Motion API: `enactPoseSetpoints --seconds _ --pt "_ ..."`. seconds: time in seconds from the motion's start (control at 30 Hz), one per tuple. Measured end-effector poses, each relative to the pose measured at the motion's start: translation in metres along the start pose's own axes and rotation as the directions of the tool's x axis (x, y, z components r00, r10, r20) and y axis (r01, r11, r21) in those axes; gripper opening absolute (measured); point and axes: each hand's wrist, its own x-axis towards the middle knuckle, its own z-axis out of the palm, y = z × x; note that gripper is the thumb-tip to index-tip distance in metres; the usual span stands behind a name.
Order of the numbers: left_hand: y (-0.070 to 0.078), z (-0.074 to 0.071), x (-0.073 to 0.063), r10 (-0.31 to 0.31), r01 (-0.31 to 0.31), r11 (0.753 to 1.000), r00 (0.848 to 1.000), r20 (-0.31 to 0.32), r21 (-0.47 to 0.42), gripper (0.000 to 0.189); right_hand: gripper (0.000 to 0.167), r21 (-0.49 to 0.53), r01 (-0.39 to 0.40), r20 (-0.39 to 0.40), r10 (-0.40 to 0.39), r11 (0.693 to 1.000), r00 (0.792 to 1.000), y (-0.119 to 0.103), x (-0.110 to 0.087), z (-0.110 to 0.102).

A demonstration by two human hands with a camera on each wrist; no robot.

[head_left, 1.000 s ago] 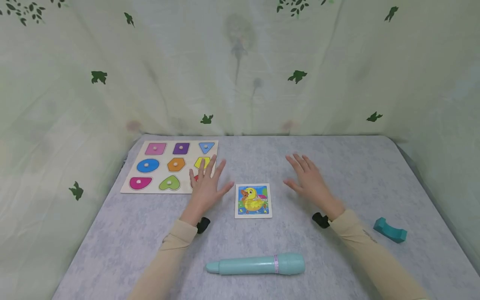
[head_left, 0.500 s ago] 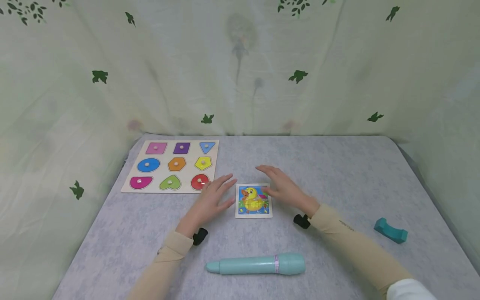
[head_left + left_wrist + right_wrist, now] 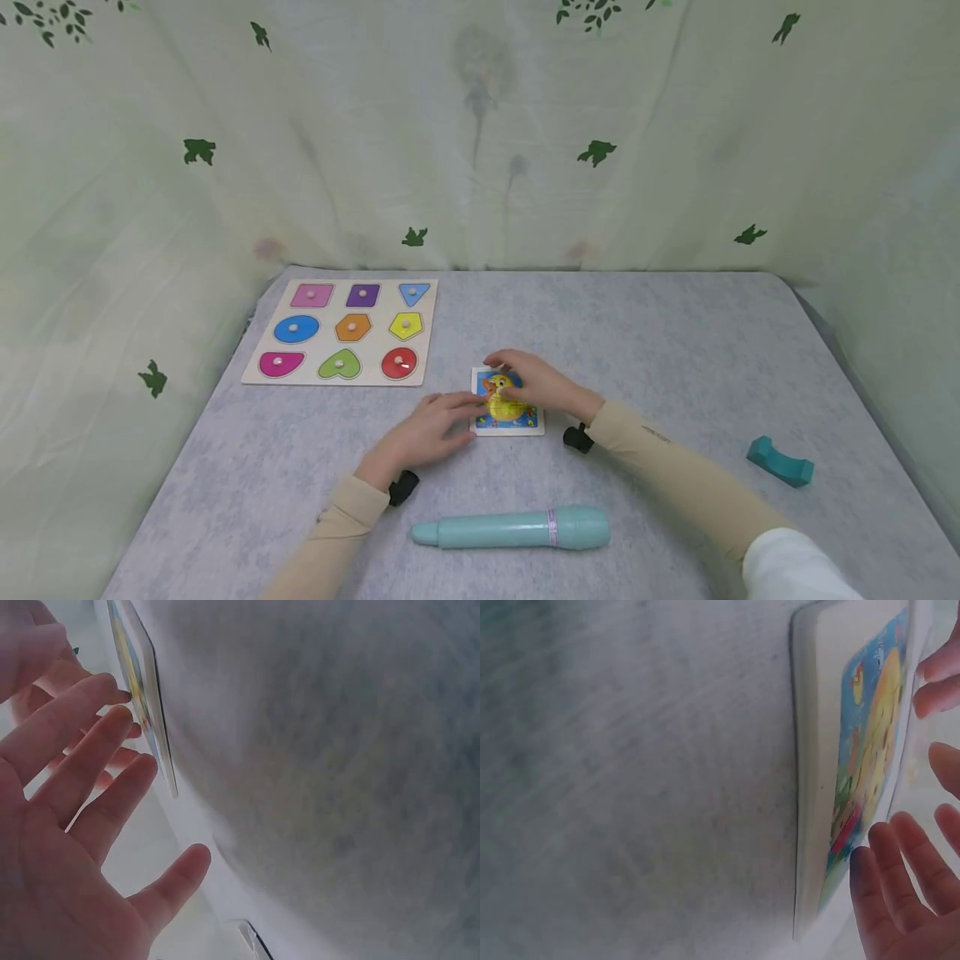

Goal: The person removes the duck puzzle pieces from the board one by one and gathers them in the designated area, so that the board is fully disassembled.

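A small square duck puzzle [image 3: 507,412] with a white frame lies flat in the middle of the table; its yellow duck sits on a blue background. My left hand [image 3: 426,433] is at its left edge, fingers extended, fingertips over the frame. From the upper right my right hand [image 3: 546,385] reaches over the puzzle, its fingers slightly bent above the far part of the picture. In the left wrist view the left fingers [image 3: 112,802] are spread beside the puzzle's edge [image 3: 154,697]. The right wrist view shows the right fingers [image 3: 900,877] relaxed near the puzzle's corner.
A shape-peg board [image 3: 375,350] with several coloured knobbed pieces lies at the back left. In front of the puzzle rests a pale teal, thick marker-shaped tube [image 3: 495,531]. A teal arch-shaped block [image 3: 781,461] is at the right. A patterned curtain [image 3: 480,150] hangs behind the table.
Both hands have come inward to the duck puzzle, the right moving left over it and the left moving down and right to its edge. The puzzle has stayed in place.
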Motion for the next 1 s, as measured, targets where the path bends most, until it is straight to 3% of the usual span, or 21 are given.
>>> enactPoseSetpoints --seconds 0.23,0.47,0.67,1.0 --pt "0.005 0.005 -0.003 0.033 -0.033 0.999 0.999 0.010 0.011 0.040 0.035 -0.030 -0.020 0.010 0.021 0.999 1.000 -0.001 0.011 0.005" --pt "0.007 0.008 -0.004 0.005 -0.005 1.000 1.000 0.020 -0.010 0.047 0.031 -0.070 -0.026 -0.002 0.026 0.997 1.000 -0.004 0.016 0.011" --pt "0.008 0.009 -0.005 -0.026 0.027 0.999 0.999 0.033 -0.039 0.048 0.033 -0.077 -0.081 -0.017 0.080 0.994 0.997 -0.009 0.017 0.015" --pt "0.009 0.007 -0.003 -0.061 0.065 0.995 0.997 0.051 -0.075 0.052 0.038 0.062 -0.116 -0.012 0.117 0.991 0.993 -0.003 0.019 0.015"
